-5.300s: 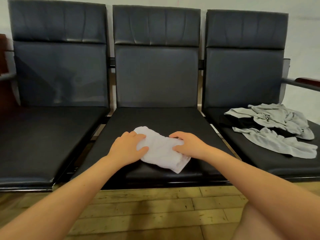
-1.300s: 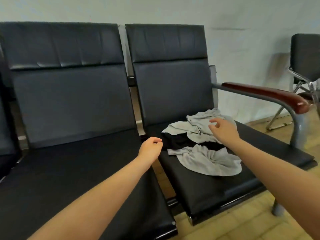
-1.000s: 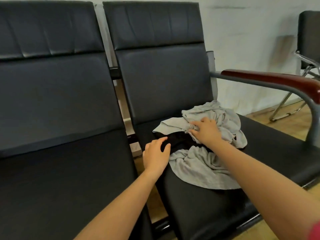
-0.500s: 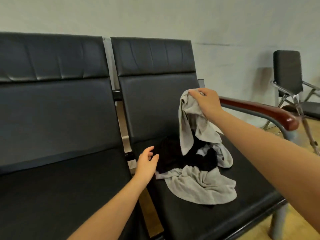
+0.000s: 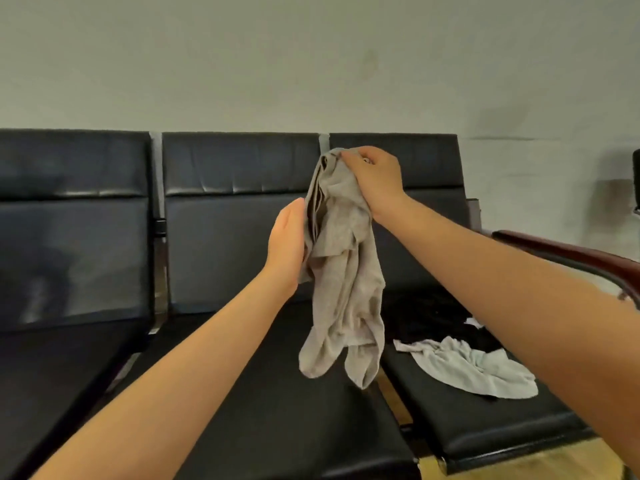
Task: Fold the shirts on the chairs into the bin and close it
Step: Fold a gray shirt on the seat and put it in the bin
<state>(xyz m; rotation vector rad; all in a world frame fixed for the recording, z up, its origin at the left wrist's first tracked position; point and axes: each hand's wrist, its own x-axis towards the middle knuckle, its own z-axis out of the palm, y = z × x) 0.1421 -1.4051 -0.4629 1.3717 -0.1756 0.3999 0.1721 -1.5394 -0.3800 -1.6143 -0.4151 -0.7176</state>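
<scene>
A crumpled grey shirt hangs in the air above the gap between the middle seat and the right seat. My right hand grips its bunched top at backrest height. My left hand is beside the cloth with straight fingers, its palm touching the shirt's left edge. On the right seat lie a second light grey shirt and a black garment, partly hidden by my right forearm. No bin is in view.
Three joined black chairs stand against a pale wall; the left seat is bare. A red-brown armrest sticks out at the right end. Wooden floor shows below the seats at the lower right.
My right hand has lifted the grey shirt fully off the right seat and carried it left. My left hand rose from the seat edge to the hanging cloth.
</scene>
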